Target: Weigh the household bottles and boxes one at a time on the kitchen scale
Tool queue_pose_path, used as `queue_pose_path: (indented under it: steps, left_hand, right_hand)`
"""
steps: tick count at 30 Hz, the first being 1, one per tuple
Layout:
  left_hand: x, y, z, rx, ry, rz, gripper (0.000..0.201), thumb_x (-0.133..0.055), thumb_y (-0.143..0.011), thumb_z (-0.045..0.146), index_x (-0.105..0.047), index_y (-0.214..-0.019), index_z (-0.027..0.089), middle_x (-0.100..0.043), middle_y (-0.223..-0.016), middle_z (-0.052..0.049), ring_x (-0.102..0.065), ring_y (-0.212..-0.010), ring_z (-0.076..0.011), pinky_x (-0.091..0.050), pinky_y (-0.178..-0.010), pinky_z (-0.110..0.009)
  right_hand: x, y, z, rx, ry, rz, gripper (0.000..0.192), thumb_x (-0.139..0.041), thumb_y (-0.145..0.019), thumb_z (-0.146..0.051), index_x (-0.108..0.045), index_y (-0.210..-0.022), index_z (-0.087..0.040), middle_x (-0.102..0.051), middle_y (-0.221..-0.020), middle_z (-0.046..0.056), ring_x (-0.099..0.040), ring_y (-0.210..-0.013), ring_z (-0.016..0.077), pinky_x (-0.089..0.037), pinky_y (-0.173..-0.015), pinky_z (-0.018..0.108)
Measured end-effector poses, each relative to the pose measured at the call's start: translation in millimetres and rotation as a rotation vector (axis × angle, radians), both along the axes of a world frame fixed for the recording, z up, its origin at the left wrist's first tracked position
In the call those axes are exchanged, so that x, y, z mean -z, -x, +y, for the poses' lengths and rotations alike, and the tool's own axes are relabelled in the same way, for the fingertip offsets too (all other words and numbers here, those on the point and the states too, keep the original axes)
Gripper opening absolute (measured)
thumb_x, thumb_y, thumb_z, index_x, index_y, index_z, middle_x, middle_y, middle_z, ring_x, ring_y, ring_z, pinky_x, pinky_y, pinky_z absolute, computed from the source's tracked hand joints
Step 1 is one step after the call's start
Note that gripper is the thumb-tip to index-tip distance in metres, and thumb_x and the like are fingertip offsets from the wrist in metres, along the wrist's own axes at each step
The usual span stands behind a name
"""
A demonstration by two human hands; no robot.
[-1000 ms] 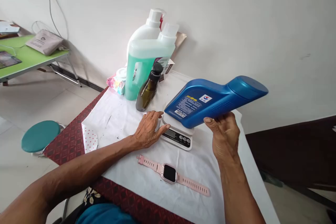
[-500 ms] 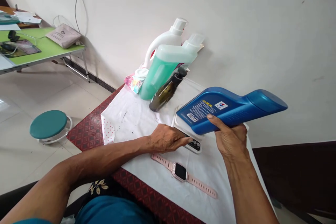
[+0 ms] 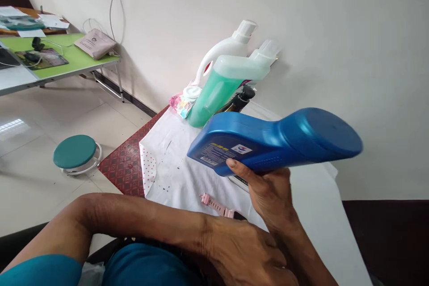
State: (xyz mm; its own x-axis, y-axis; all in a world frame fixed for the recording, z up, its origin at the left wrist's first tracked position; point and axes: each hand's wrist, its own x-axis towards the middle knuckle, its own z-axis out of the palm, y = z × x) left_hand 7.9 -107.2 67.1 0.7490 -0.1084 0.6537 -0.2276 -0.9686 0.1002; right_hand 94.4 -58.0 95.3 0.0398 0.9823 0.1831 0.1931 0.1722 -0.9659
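Holding a big blue bottle up in the air, the right hand has its fingers wrapped around the underside and its thumb pressed on the label side. The blue bottle lies almost flat, with its flat bottom end pointing left and its wide cap end pointing right. It hangs above the white cloth and does not touch it. The left hand is low and close to the person's body, nearer than the white cloth, with its back facing up. It holds nothing, and its fingers look loosely curled, right against the right wrist. A pink watch lies on the white cloth, just under the blue bottle, and part of it is hidden by the hands. A small bit of a scale peeks out on the white cloth beneath the blue bottle. At the far end of the white cloth stand a green jug, a white jug behind it and a dark brown bottle. A round teal stool sits on the floor, well to the left of the white cloth.
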Motion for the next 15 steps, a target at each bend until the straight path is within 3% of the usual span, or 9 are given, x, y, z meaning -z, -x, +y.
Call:
queue_pose_path:
  steps: [3,6,10,15]
  left_hand:
    - [8.7,13,-9,-0.115,-0.007,0.115,0.041,-0.056,-0.102,0.034,-0.073,-0.068,0.02,-0.063,-0.057,-0.003,-0.057,-0.049,-0.0168,-0.044,-0.05,-0.036]
    - [29.4,40,-15,-0.292,0.016,0.216,0.048,-0.059,-0.101,0.054,-0.073,-0.076,0.015,-0.063,-0.063,-0.005,-0.058,-0.053,-0.0191,-0.044,-0.048,-0.037]
    - [53.2,83,-13,-0.449,0.107,0.237,0.06,-0.059,-0.095,0.069,-0.071,-0.098,0.011,-0.071,-0.093,-0.013,-0.068,-0.085,-0.025,-0.054,-0.079,-0.039]
    - [67.5,110,-2,-0.498,0.277,0.259,0.077,-0.057,-0.093,0.074,-0.061,-0.135,0.01,-0.068,-0.129,-0.021,-0.062,-0.123,-0.0353,-0.045,-0.112,-0.048]
  right_hand:
    - [8.3,26,4,-0.065,-0.032,-0.001,0.036,-0.091,-0.073,-0.039,-0.074,-0.101,-0.022,-0.078,-0.099,0.005,-0.074,-0.094,0.0278,-0.062,-0.09,0.046]
    - [20.5,48,8,-0.065,-0.026,0.017,0.051,-0.09,-0.072,-0.042,-0.071,-0.114,-0.022,-0.078,-0.107,0.007,-0.073,-0.097,0.0289,-0.06,-0.091,0.047]
    - [37.1,66,11,0.001,0.004,0.055,0.058,-0.089,-0.071,-0.048,-0.067,-0.118,-0.022,-0.077,-0.11,0.007,-0.072,-0.097,0.0278,-0.059,-0.093,0.046]
    - [43.1,79,19,0.077,-0.035,0.052,0.065,-0.086,-0.073,-0.053,-0.061,-0.125,-0.022,-0.074,-0.118,0.01,-0.071,-0.101,0.0277,-0.059,-0.095,0.046]
